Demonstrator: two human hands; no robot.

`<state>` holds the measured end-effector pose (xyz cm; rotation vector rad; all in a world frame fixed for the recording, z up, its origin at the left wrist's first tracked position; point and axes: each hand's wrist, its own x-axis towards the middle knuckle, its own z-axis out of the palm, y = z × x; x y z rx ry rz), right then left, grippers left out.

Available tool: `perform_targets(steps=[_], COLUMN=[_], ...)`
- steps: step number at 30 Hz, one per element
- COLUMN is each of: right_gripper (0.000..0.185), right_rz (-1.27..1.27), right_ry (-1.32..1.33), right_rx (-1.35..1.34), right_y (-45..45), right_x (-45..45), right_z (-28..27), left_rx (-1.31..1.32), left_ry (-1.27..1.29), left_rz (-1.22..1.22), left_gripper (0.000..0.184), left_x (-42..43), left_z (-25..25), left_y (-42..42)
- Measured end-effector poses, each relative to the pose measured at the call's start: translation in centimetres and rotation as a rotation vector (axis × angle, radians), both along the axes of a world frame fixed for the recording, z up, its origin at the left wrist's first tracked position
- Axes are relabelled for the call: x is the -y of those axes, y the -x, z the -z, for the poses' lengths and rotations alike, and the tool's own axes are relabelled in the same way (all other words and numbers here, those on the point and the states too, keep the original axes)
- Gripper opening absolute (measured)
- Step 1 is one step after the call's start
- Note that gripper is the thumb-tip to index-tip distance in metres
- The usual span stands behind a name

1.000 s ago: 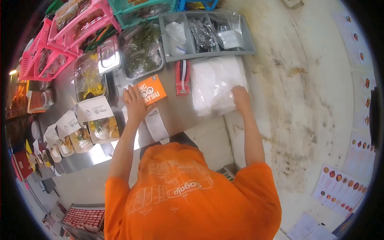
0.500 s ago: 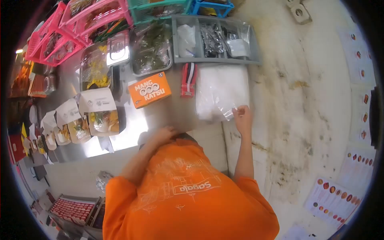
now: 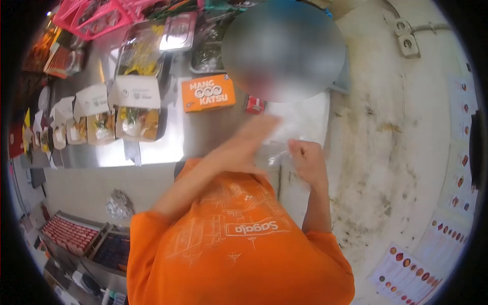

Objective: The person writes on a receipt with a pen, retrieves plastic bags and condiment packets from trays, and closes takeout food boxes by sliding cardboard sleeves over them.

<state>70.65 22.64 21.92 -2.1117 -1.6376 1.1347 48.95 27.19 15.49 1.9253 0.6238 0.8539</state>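
A stack of clear plastic bags (image 3: 305,119) lies at the right end of the steel counter. At its near edge, my right hand (image 3: 308,160) is closed in a pinch on the edge of a plastic bag. My left hand (image 3: 246,145) reaches across in front of my orange shirt towards that plastic, fingers stretched out and smeared by motion. Left of the stack sits a red item with a pale stripe (image 3: 255,104), partly hidden. An orange box marked "MANG KATSU" (image 3: 208,93) stands beyond my left hand.
Open takeaway boxes with food (image 3: 137,109) line the counter's left side. Behind them are a metal tray with yellow food (image 3: 140,48) and pink baskets (image 3: 96,20). A blurred oval hides the grey organiser's area. A stained wall (image 3: 376,152) borders the right.
My left hand has risen from my waist and moved right, towards the bags. My right hand keeps its pinch and has drawn the plastic's edge slightly nearer. The view has shifted.
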Motion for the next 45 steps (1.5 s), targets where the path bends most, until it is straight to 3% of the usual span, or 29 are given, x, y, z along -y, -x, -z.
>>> perform_targets(steps=[1, 3, 5, 7, 8, 10, 11, 12, 14, 15, 16, 18, 19, 20, 23, 24, 27, 29, 31, 32, 34, 35, 37, 38, 39, 41, 43, 45], right_gripper=[0.027, 0.032, 0.033, 0.031, 0.033, 0.037, 0.040, 0.042, 0.048, 0.049, 0.055, 0.070, 0.071, 0.073, 0.061, 0.055, 0.040, 0.051, 0.071, 0.082, 0.087, 0.082, 0.072, 0.067, 0.062, 0.055, 0.052, 0.054], right_rz=[-0.080, 0.011, 0.273, 0.558, 0.595, 0.654, 0.677, 0.700, 0.742, 0.549, 0.494, 0.509, 0.492, 0.474, 0.503, 0.538, 0.521, 0.468, 0.409, 0.374, 0.286, 0.073, -0.071, 0.006, 0.058, 0.060, -0.029, -0.314], right_ry=[0.060, -0.555, -0.623, -0.339, -0.318, -0.298, -0.304, -0.272, -0.219, -0.272, -0.185, 0.121, 0.163, 0.206, 0.142, 0.086, 0.233, 0.214, 0.209, 0.209, 0.203, 0.168, 0.293, 0.468, 0.457, 0.400, 0.311, 0.368], right_rx=[-0.146, -0.095, -0.148, -0.183, -0.188, -0.229, -0.268, -0.268, -0.257, -0.180, -0.177, -0.227, -0.289, -0.356, -0.430, -0.434, -0.596, -0.557, -0.529, -0.520, -0.528, -0.592, -0.832, -0.986, -0.918, -0.854, -0.862, -0.794], right_y=[1.0, -0.5, -4.0, -6.2, -6.4, -6.8, -6.5, -6.1, -5.5, -6.9, -4.2, 5.0, 6.6, 8.0, 8.9, 8.9, 14.6, 15.7, 15.8, 16.3, 20.6, 17.9, 17.8, 19.7, 20.1, 23.7, 27.1, 25.8], right_x=[0.6, 1.8, 2.6, 2.9, 2.7, 2.4, 2.2, 2.1, 2.2, 3.0, 3.4, 4.4, 4.8, 5.2, 5.7, 5.8, 8.0, 8.7, 10.1, 10.5, 12.9, 11.2, 9.8, 10.2, 10.3, 11.8, 16.3, 10.8], right_z=[-0.7, 1.3, 0.3, -2.8, -3.5, -4.3, -4.3, -3.9, -1.4, 3.1, 4.0, 3.5, 4.1, 5.1, 7.0, 7.2, 2.2, 3.1, 4.8, 5.7, 3.5, 6.5, 9.3, 8.8, 9.4, 8.5, 3.8, 8.5], left_rx=[0.115, 0.006, -0.087, -0.179, -0.138, 0.092, 0.476, 0.844, 1.362, 1.309, 1.243, 0.811, 0.569, 0.571, 0.413, 0.528, 0.562, 0.443, 0.498, 0.482, 0.293, 0.198, 0.552, 0.643, 0.729, 0.834, 0.953, 1.089], left_ry=[-0.033, 0.307, 0.509, 0.571, 0.522, 0.514, 0.554, 0.521, 0.681, 0.893, 1.106, 0.832, 0.867, 1.044, 0.949, 0.973, 0.448, 0.240, 0.336, 0.492, 0.613, 0.680, 0.482, 0.413, 0.338, 0.639, 0.818, 0.920], left_rz=[0.077, 0.361, 0.591, 0.797, 0.745, 0.608, 0.517, 0.460, 0.106, -0.181, -0.473, -0.252, -0.475, -0.499, -0.459, -0.539, -0.707, -0.869, -0.849, -0.813, -0.764, -0.751, -0.881, -0.908, -0.925, -0.724, -0.852, -0.957], left_gripper=[0.071, 0.057, 0.049, 0.050, 0.048, 0.031, 0.034, 0.036, 0.062, 0.066, 0.069, 0.083, 0.073, 0.064, 0.059, 0.058, 0.055, 0.054, 0.055, 0.042, 0.033, 0.029, 0.021, 0.024, 0.027, 0.039, 0.048, 0.056], left_x=[0.1, 0.5, 1.3, 2.7, 3.3, 6.3, 9.5, 12.7, 17.6, 18.9, 19.9, 20.9, 20.2, 19.7, 22.8, 25.1, 31.0, 33.7, 35.2, 36.0, 37.7, 38.6, 40.7, 41.2, 41.8, 44.2, 44.3, 45.1], left_z=[-1.6, -1.7, -1.7, -2.1, -3.1, -1.9, 2.4, 6.6, 8.3, 4.7, 2.6, 6.4, 7.7, 8.2, 8.8, 8.4, 8.1, 6.1, 5.8, 4.9, 4.5, 4.6, 5.6, 5.3, 5.1, 5.1, 10.1, 10.4], left_y=[-1.2, -1.7, -0.3, 4.3, 7.1, 14.8, 18.3, 21.9, 22.8, 21.3, 19.6, 15.2, 13.4, 12.2, 13.2, 14.2, 16.7, 18.5, 19.4, 20.3, 21.4, 22.0, 21.3, 20.8, 20.6, 21.1, 19.7, 19.9])
